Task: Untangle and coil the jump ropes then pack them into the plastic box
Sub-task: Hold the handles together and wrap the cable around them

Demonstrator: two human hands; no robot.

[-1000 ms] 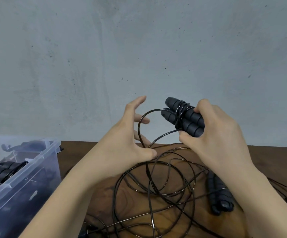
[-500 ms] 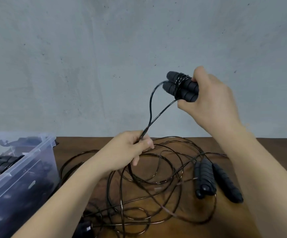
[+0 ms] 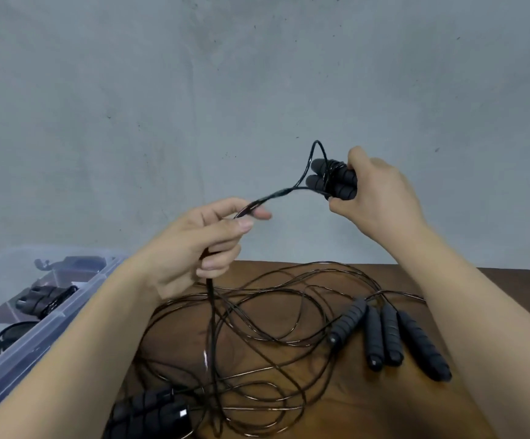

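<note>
Head view: right grip (image 3: 381,198) curls round paired black rope handles (image 3: 336,182); left grip (image 3: 194,245) pinches their doubled cord (image 3: 281,193) above tangled ropes (image 3: 284,341) on the worktop (image 3: 466,280).

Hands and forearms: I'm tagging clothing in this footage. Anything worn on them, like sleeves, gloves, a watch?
The left hand and right hand wear no gloves, rings or watch; the left forearm and right forearm are uncovered, no sleeve showing.
</note>
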